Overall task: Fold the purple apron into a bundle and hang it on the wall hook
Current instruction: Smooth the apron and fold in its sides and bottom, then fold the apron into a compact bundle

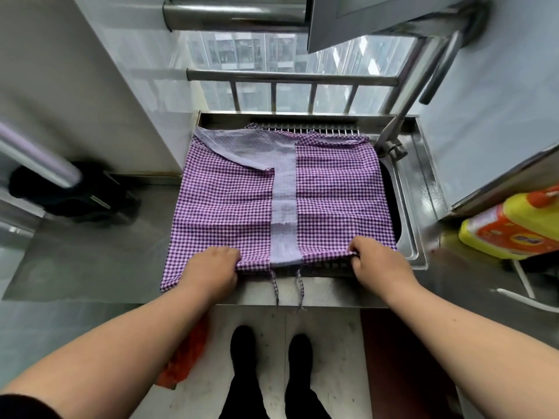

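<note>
Both hands (211,264) (373,258) grip purple apron (227,204) near edge; bottle (514,228) label unreadable.

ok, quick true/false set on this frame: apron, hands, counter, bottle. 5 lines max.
1. The apron lies spread flat over the steel counter and sink. True.
2. Both hands grip its near edge. True: the left hand and right hand each pinch the hem.
3. The apron is already a tight bundle. False: it is only folded inward at the sides, still a wide flat panel.
4. A yellow bottle stands at the left of the counter. False: it is on the right.
5. Two thin ties hang over the counter's front edge. True.
</note>
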Demonstrator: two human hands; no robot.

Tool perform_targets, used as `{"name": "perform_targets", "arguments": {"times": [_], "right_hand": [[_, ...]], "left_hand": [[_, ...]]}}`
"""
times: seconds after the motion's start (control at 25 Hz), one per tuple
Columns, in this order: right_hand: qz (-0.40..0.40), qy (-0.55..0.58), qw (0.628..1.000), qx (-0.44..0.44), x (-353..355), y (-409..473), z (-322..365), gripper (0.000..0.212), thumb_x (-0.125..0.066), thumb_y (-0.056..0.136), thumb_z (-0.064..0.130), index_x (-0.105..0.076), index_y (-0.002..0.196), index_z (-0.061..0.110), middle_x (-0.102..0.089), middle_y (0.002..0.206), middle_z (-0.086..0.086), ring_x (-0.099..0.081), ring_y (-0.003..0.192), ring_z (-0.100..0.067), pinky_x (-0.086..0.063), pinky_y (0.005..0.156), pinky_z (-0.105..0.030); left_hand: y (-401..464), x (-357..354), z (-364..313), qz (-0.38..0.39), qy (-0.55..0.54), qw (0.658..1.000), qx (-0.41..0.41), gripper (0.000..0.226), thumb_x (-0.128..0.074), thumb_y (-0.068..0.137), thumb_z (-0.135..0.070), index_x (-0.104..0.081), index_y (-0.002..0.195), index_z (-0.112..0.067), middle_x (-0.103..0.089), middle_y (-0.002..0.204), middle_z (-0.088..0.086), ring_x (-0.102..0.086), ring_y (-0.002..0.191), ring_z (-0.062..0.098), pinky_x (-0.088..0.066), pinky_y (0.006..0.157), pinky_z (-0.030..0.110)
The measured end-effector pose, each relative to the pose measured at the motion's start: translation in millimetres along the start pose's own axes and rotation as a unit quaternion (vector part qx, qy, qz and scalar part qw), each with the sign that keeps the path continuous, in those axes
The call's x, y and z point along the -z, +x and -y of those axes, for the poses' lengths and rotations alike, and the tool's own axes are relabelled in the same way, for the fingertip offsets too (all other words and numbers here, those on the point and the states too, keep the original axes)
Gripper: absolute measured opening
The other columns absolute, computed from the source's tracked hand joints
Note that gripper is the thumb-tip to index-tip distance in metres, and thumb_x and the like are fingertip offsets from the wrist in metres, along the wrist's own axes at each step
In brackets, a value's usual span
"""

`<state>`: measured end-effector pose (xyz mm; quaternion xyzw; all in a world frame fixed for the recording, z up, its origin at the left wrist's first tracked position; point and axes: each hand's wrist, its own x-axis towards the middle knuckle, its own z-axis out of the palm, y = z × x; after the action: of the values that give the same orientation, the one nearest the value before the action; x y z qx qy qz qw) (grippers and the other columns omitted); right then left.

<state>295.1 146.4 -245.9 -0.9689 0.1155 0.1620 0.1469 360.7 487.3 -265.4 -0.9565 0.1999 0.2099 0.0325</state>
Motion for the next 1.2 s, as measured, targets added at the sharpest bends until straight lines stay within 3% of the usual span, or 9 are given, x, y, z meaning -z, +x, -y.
{"name": "perform_targets", "arguments": {"times": [0.28, 0.6, 0.68, 0.8, 0.96, 1.08, 1.2], "right_hand": [[-0.007, -0.084, 0.991, 0.101, 18, -3, 0, 0.014, -0.056, 0.104, 0.029, -0.069, 0.103, 0.023, -0.054, 0.097, 0.004, -0.066, 0.097, -0.025, -0.038, 0.072, -0.032], [0.020, -0.150, 0.976, 0.154, 24, -21, 4, 0.020, -0.050, 0.106, 0.026, -0.069, 0.113, 0.025, -0.061, 0.112, 0.005, -0.062, 0.104, -0.020, -0.038, 0.075, -0.032], [0.032, -0.139, 0.980, 0.140, 20, -28, 2, 0.021, -0.050, 0.105, 0.023, -0.068, 0.116, 0.028, -0.062, 0.116, 0.006, -0.063, 0.107, -0.020, -0.041, 0.078, -0.033], [0.070, -0.116, 0.985, 0.102, 20, -52, 7, 0.025, -0.050, 0.100, 0.017, -0.067, 0.113, 0.031, -0.069, 0.115, 0.004, -0.066, 0.102, -0.020, -0.045, 0.077, -0.035], [0.107, -0.122, 0.983, 0.084, 18, -86, 17, 0.036, -0.044, 0.100, 0.022, -0.054, 0.129, 0.043, -0.072, 0.123, -0.001, -0.067, 0.101, -0.025, -0.046, 0.078, -0.036], [0.127, -0.104, 0.984, 0.068, 18, -102, 25, 0.017, -0.046, 0.103, 0.029, -0.050, 0.107, 0.046, -0.071, 0.120, 0.000, -0.058, 0.090, -0.021, -0.043, 0.077, -0.035], [0.140, -0.109, 0.981, 0.079, 27, -112, 32, 0.012, -0.048, 0.103, 0.034, -0.046, 0.096, 0.043, -0.071, 0.117, 0.001, -0.056, 0.090, -0.019, -0.044, 0.077, -0.036]], "left_hand": [[-6, 31, -6, -0.018, 0.017, 0.999, 0.021, 0.007, -0.055, 0.096, -0.027, -0.061, 0.099, -0.025, -0.070, 0.104, 0.002, -0.066, 0.099, 0.026, -0.047, 0.071, 0.038], [-21, 36, -3, 0.030, 0.106, 0.992, -0.055, 0.028, -0.046, 0.103, -0.033, -0.071, 0.107, -0.020, -0.070, 0.108, 0.000, -0.065, 0.103, 0.024, -0.058, 0.084, 0.042], [-25, 35, -3, 0.042, 0.079, 0.994, -0.058, 0.026, -0.046, 0.103, -0.033, -0.069, 0.106, -0.022, -0.070, 0.109, 0.000, -0.064, 0.099, 0.023, -0.057, 0.084, 0.042], [-44, 39, 2, 0.068, 0.021, 0.996, -0.050, 0.015, -0.046, 0.106, -0.035, -0.059, 0.103, -0.028, -0.070, 0.111, 0.002, -0.054, 0.086, 0.020, -0.042, 0.074, 0.034], [-69, 41, 14, 0.119, -0.046, 0.989, -0.072, 0.014, -0.045, 0.108, -0.032, -0.053, 0.100, -0.024, -0.069, 0.115, 0.008, -0.052, 0.087, 0.022, -0.036, 0.075, 0.032], [-81, 47, 23, 0.121, -0.075, 0.986, -0.082, 0.018, -0.047, 0.108, -0.035, -0.060, 0.110, -0.022, -0.069, 0.118, 0.007, -0.054, 0.091, 0.022, -0.039, 0.078, 0.032], [-88, 60, 30, 0.104, -0.082, 0.987, -0.093, 0.017, -0.051, 0.106, -0.039, -0.060, 0.113, -0.026, -0.069, 0.120, 0.004, -0.060, 0.099, 0.025, -0.045, 0.083, 0.034]]}}
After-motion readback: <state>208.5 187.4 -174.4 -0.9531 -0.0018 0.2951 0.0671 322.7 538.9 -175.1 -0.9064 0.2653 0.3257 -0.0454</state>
